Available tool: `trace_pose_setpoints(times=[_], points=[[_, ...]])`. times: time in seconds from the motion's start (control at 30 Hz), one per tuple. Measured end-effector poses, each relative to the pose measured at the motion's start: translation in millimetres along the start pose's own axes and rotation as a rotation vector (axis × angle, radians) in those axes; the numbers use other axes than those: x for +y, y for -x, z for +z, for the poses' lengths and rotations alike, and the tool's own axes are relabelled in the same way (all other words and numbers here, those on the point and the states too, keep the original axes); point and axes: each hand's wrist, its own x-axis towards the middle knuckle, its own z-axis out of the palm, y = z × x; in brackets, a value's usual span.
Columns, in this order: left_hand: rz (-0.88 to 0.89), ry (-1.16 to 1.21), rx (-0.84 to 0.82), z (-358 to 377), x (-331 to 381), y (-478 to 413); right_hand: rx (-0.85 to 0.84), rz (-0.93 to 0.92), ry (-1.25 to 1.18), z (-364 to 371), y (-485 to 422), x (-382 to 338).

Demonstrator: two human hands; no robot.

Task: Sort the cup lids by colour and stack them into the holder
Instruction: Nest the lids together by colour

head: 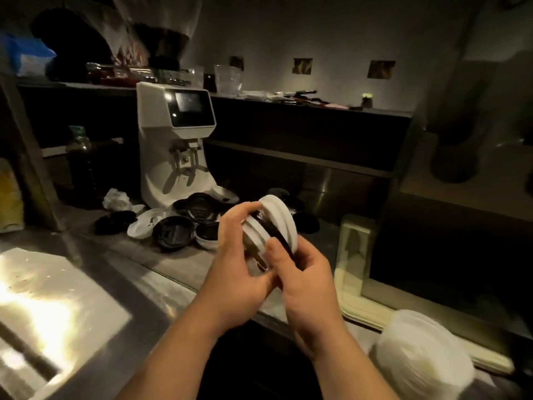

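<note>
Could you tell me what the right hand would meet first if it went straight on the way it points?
The right hand pinches the stack of lids, so it meets that first, then the left hand across it. Beyond, probably the loose black lids, though depth is unclear.

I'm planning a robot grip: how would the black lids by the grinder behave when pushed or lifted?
The black lids look thin and light, so a push would probably slide them across the smooth steel counter. They lie overlapping and tilted, so one may drag neighbours. Flat and shallow, they seem unlikely to roll.
</note>
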Motion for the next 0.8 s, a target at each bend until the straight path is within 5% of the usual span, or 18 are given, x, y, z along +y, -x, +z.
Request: trace_pose_setpoints(times=[0.17, 0.43, 0.57, 0.7, 0.8], points=[[-0.041, 0.211, -0.073, 69.4, 51.1, 46.9, 0.098, 0.026, 0.017, -63.8, 59.7, -29.1], [-0.232, 1.055, 0.001, 135.0, 70.4, 89.4, 0.413, 0.093, -0.009, -144.0, 116.7, -44.3], [-0.33, 1.119, -0.052, 158.4, 83.3, 98.4, 0.441, 0.136, -0.067, -158.5, 127.0, -48.7], [-0.389, 1.195, 0.029, 162.2, 84.2, 96.1, 0.405, -0.014, -0.132, -166.5, 131.4, -57.7], [-0.405, 1.227, 0.141, 142.9, 68.7, 88.7, 0.407, -0.093, 0.095, -185.0, 130.6, -64.7]])
